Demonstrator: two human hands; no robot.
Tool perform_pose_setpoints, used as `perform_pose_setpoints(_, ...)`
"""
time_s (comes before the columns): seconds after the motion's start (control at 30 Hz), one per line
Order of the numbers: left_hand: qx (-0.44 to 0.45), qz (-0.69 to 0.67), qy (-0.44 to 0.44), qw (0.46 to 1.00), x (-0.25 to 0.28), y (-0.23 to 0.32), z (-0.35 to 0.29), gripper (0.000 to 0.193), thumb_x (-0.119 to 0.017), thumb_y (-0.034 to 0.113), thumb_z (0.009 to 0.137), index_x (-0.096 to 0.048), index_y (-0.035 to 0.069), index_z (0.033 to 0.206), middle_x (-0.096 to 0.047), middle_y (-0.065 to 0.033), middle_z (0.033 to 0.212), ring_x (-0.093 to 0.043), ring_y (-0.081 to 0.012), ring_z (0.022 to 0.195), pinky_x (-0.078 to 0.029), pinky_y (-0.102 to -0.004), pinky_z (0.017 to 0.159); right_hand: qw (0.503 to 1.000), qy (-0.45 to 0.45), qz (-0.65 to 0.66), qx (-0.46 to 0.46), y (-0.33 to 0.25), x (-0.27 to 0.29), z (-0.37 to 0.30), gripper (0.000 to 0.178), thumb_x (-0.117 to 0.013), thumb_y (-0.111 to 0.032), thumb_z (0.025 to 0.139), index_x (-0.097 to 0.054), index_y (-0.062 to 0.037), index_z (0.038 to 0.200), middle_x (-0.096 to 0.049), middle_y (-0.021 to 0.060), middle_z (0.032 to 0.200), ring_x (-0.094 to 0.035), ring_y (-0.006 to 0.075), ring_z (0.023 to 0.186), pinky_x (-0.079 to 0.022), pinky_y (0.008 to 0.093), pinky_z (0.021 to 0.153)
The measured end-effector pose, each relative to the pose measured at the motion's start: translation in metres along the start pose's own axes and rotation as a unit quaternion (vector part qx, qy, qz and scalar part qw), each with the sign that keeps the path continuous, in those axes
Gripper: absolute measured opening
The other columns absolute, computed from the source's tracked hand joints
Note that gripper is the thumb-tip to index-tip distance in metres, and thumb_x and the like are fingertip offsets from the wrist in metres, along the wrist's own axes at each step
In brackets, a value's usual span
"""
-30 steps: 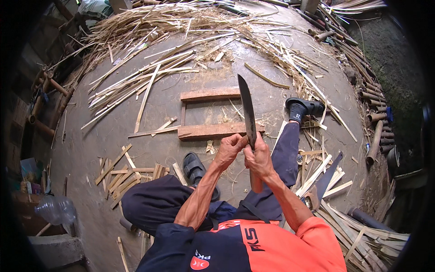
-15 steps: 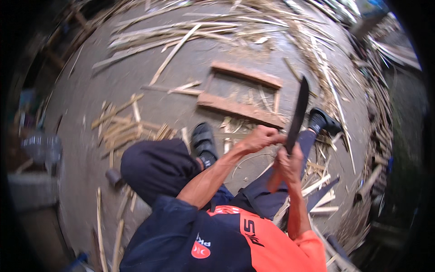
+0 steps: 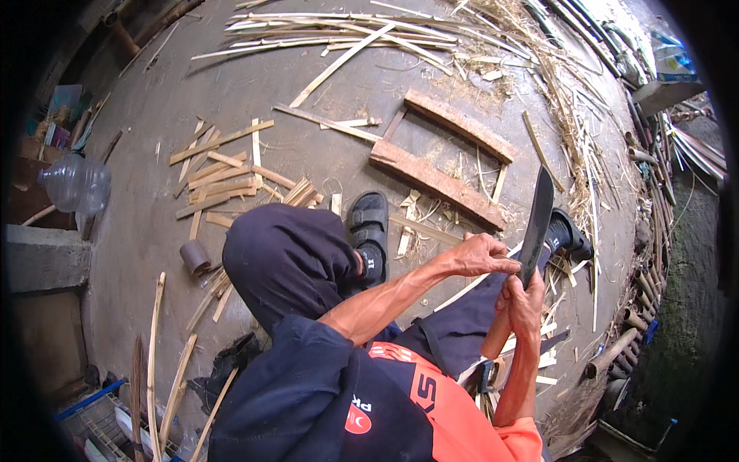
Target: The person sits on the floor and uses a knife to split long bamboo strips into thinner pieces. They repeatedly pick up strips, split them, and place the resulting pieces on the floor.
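Observation:
My right hand (image 3: 523, 304) grips a long dark machete (image 3: 536, 223) near the base of its blade, which points up and away from me. My left hand (image 3: 481, 256) pinches a thin bamboo strip (image 3: 469, 291) against the blade's edge, touching my right hand. Both hands are above my right thigh, and I sit with my knees bent. My feet are in black sandals (image 3: 369, 225). Just beyond my feet a rough wooden frame (image 3: 439, 181) lies flat on the concrete floor (image 3: 154, 231).
Short cut bamboo pieces (image 3: 223, 177) lie scattered to the left of my knee, and long strips (image 3: 346, 35) are piled at the far edge. Bamboo poles (image 3: 647, 254) line the right side. At the left stands a clear plastic bottle (image 3: 73, 185). A short tube section (image 3: 194, 256) sits near my knee.
The view has swung left, so my hands and the machete now sit further right in the picture. Both hands keep their hold, and the blade tilts slightly right.

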State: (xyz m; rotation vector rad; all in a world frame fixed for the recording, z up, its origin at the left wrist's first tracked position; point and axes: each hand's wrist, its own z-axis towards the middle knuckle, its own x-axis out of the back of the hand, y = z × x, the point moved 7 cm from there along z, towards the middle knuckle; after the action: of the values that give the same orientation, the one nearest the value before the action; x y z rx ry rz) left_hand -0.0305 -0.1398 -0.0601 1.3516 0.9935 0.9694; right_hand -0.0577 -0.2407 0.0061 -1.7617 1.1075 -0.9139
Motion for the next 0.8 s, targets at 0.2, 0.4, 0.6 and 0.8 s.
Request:
perform_pose_setpoints(0.2,-0.028,0.050,0.028,0.998,0.006,0.019,0.002,0.053,-0.069,0.052,0.068,-0.054,0.001,0.064,-0.044,-0.0078,0.057,-0.044,-0.0154,0.058,-0.034,-0.0337,0.053,0.942,0.181,0.270,0.086,0.026,0.017,-0.005,0.024,-0.041,-0.007,0.086,-0.040,-0.0046,0.109,-0.039,0.0015,0.062,-0.043,0.0106,0.042,-0.040,0.0244,0.035)
perform_pose_setpoints(0.4,-0.226,0.155,0.205,0.940,0.030,0.040,-0.006,0.035,-0.068,0.032,0.074,-0.054,0.002,0.086,-0.053,-0.0077,0.073,-0.051,-0.0217,0.071,-0.040,-0.0362,0.065,0.987,0.127,0.077,-0.055,0.117,-0.002,0.025,0.024,-0.040,-0.002,0.080,-0.034,-0.0052,0.103,-0.045,0.0050,0.062,-0.049,0.0145,0.042,-0.044,0.0282,0.035)
perform_pose_setpoints(0.6,-0.234,0.295,0.338,0.862,0.096,-0.013,-0.012,0.020,-0.056,0.016,0.083,-0.057,0.002,0.097,-0.057,-0.0072,0.070,-0.056,-0.0179,0.061,-0.042,-0.0313,0.053,0.993,0.036,0.080,-0.076,0.160,-0.047,0.060,0.032,-0.048,-0.004,0.077,-0.034,-0.0025,0.106,-0.049,0.0078,0.062,-0.051,0.0163,0.044,-0.045,0.0301,0.037)
perform_pose_setpoints(0.8,-0.099,-0.044,0.295,0.949,0.156,0.027,0.006,0.025,-0.046,0.030,0.092,-0.052,0.006,0.091,-0.051,0.0005,0.059,-0.040,-0.0038,0.047,-0.032,-0.0194,0.042,0.943,0.157,-0.242,0.162,0.213,-0.039,0.082,0.045,-0.053,-0.007,0.076,-0.040,0.0001,0.119,-0.055,0.0217,0.084,-0.055,0.0357,0.075,-0.045,0.0419,0.067)
